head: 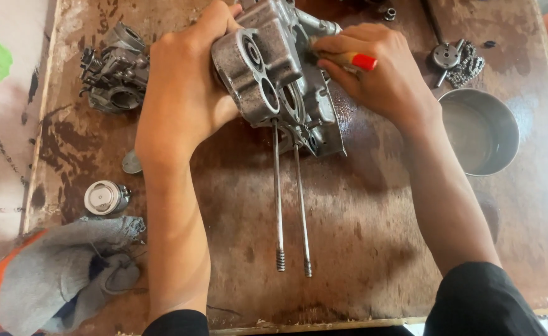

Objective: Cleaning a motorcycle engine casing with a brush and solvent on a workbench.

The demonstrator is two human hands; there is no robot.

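An aluminium engine crankcase (pixel 283 81) sits tilted on the stained wooden workbench (pixel 361 218) near its far edge, its bored face turned up toward the camera and two long threaded studs (pixel 289 205) running out of it toward the person. The left hand (pixel 184 93) wraps the case's left side, fingers curled firmly around the casting to steady it. The right hand (pixel 380 71) is clenched on a tool with a wooden handle and red end (pixel 355 60), its working tip pressed in against the upper right of the case; the tip itself is hidden behind the fingers. Judging by the bare studs, the open bores and the loose parts spread around, the engine looks largely stripped already, with work on the case itself in hand and the studs not yet out. To the left lies a carburettor (pixel 113 78), nearer the person a piston (pixel 104 198), and beside it a grey and orange work glove (pixel 56 280) draped over the bench corner. To the right stands a round steel bowl (pixel 481 130), with a sprocket and chain (pixel 458 61) behind it. Nothing lies between the hands and the case; the studs reach over the open bench in front.
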